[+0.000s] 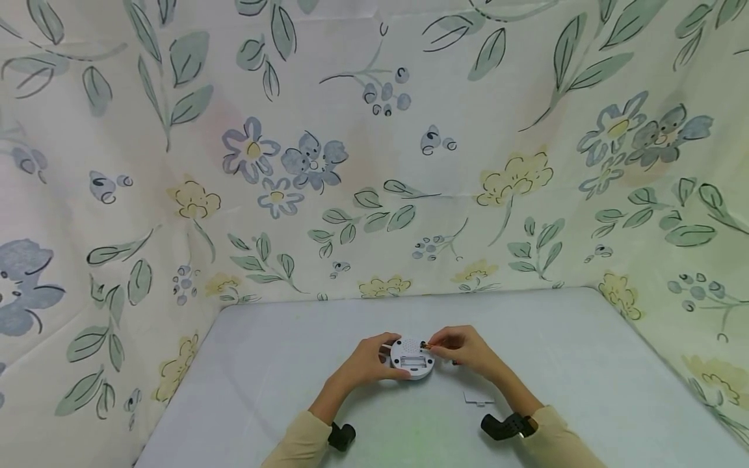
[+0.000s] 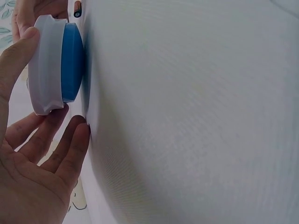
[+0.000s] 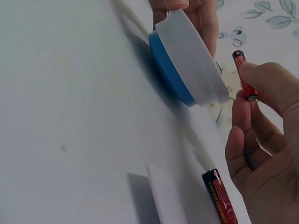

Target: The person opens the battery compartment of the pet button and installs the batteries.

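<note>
My left hand (image 1: pixel 368 361) grips a round white device (image 1: pixel 411 347) by its rim, thumb on the near side and fingers at the far side. Its face with small speaker holes and an uncovered battery compartment (image 1: pixel 413 362) is turned up. In the left wrist view, the blue side (image 2: pixel 71 63) is toward the table. My right hand (image 1: pixel 466 349) pinches a red and black battery (image 3: pixel 244 77) between thumb and fingers, right beside the device's far right rim. A second battery (image 3: pixel 219 196) lies on the table under the right hand.
A flat, light-coloured battery cover (image 1: pixel 479 398) lies on the white table (image 1: pixel 281 364) near the right wrist. Flower-patterned cloth (image 1: pixel 374 162) hangs behind the table and along both sides. Each wrist wears a black camera (image 1: pixel 504 427).
</note>
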`<state>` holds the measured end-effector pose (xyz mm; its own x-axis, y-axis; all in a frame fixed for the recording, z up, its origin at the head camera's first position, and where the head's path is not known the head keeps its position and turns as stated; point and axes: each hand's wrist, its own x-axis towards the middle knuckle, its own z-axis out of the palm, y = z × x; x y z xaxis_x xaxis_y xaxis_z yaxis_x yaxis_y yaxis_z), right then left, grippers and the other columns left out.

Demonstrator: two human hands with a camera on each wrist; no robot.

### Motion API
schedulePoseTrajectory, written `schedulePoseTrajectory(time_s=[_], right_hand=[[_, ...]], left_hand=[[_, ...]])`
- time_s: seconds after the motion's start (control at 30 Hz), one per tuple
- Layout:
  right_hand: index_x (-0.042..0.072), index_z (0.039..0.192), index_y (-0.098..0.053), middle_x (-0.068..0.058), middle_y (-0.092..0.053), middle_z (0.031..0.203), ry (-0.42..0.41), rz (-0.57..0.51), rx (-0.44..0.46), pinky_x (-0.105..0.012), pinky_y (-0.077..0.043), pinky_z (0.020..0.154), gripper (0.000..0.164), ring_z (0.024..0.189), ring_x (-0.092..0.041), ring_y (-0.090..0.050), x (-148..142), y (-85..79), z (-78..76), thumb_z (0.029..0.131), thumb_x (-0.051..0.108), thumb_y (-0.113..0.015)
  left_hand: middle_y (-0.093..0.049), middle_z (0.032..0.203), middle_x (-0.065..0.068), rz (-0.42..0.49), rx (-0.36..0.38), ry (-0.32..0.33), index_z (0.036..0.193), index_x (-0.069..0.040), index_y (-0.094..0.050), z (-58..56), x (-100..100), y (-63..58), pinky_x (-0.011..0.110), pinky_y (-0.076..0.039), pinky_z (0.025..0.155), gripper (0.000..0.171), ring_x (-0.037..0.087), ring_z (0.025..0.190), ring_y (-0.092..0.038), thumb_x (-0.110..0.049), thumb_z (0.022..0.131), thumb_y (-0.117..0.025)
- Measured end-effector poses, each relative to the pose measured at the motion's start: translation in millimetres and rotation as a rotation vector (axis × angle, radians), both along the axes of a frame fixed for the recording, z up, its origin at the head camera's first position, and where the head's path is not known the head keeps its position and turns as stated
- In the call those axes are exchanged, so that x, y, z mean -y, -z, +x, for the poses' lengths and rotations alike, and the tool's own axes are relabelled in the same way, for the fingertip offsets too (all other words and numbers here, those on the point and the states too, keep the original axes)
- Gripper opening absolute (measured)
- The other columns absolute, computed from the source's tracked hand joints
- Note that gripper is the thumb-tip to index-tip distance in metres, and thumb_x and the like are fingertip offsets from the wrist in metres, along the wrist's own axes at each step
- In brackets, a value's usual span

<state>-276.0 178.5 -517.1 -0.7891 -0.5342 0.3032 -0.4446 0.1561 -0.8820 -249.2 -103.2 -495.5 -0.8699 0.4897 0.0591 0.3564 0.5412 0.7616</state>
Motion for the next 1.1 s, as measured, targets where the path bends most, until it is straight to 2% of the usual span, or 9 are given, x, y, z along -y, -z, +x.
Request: schedulePoseTrajectory(time_s=[0.27, 0.53, 0.73, 0.93, 1.1], right_hand=[[0.006, 0.107, -0.075, -0.008, -0.073, 0.099, -0.017, -0.013, -0.007, -0.025, -0.052, 0.064, 0.013, 0.076, -0.016, -0.064, 6, 1.1, 1.5, 0.094, 0.009, -0.075], [-0.001, 0.105, -0.074, -0.011, -0.074, 0.100, -0.067, -0.035, -0.045, -0.027, -0.055, 0.071, 0.012, 0.085, -0.020, -0.069, 9, -0.3, 2.4, 0.094, 0.002, -0.073], [0.004, 0.103, -0.076, -0.009, -0.073, 0.098, -0.081, -0.006, -0.086, -0.028, -0.056, 0.072, 0.011, 0.084, -0.017, -0.068, 13, -1.6, 2.2, 0.092, 0.004, -0.076], [0.011, 0.098, -0.078, 0.003, -0.070, 0.088, -0.025, 0.086, -0.210, -0.027, -0.051, 0.063, 0.010, 0.074, -0.012, -0.059, 19, -2.8, 4.6, 0.089, 0.009, -0.080], [0.016, 0.096, -0.079, 0.008, -0.068, 0.088, -0.022, 0.100, -0.242, -0.029, -0.050, 0.063, 0.008, 0.075, -0.013, -0.058, 27, -4.7, 6.7, 0.088, 0.012, -0.082]], left_hand=[[-0.061, 0.132, 0.009, 0.006, 0.009, 0.004, 0.143, -0.004, -0.055, -0.2, 0, -0.2, 0.036, -0.053, 0.092, 0.077, 0.025, 0.112, -0.063, -0.035, 0.081, -0.089], [-0.063, 0.128, 0.011, 0.026, -0.012, 0.011, 0.141, -0.001, -0.056, -0.7, 0, 3.1, 0.036, -0.053, 0.090, 0.076, 0.026, 0.108, -0.064, -0.031, 0.080, -0.090], [-0.064, 0.127, 0.011, 0.020, -0.021, 0.002, 0.140, 0.000, -0.057, 0.4, 1, 2.5, 0.036, -0.053, 0.090, 0.076, 0.027, 0.108, -0.065, -0.031, 0.079, -0.090], [-0.064, 0.126, 0.010, 0.015, -0.028, -0.001, 0.140, 0.000, -0.057, 1.8, 1, 1.1, 0.035, -0.053, 0.089, 0.076, 0.027, 0.108, -0.065, -0.032, 0.080, -0.090], [-0.064, 0.126, 0.011, 0.016, -0.054, 0.001, 0.139, 0.001, -0.058, 1.7, 1, 2.6, 0.035, -0.054, 0.087, 0.075, 0.026, 0.106, -0.065, -0.032, 0.079, -0.090]])
